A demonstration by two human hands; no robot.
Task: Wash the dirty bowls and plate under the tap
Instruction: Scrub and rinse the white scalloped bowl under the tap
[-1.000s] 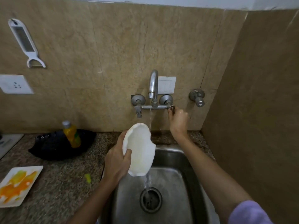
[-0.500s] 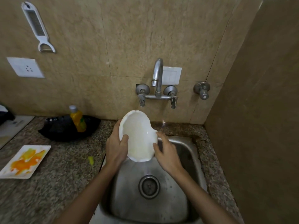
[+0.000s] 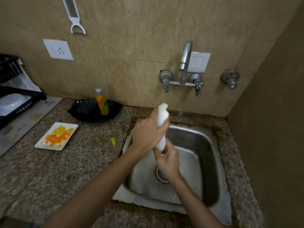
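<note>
A white bowl (image 3: 162, 116) stands on edge over the left part of the steel sink (image 3: 204, 145), seen almost side-on. My left hand (image 3: 146, 134) grips its upper half from the left. My right hand (image 3: 167, 162) holds its lower rim from below, fingers curled around it. The tap (image 3: 185, 63) on the wall above runs no water. A white square plate (image 3: 56, 136) smeared with orange and yellow sauce lies on the counter to the left.
A black dish (image 3: 85, 111) with a yellow soap bottle (image 3: 102, 102) sits by the wall. A black dish rack (image 3: 14, 96) holding a white dish is at far left. A yellow speck (image 3: 113, 141) lies near the sink. A peeler (image 3: 74, 15) hangs above a socket (image 3: 58, 49).
My right hand left the tap handle and came down to the bowl's lower rim. The water stopped. The bowl turned from facing me to edge-on. The view shifted left.
</note>
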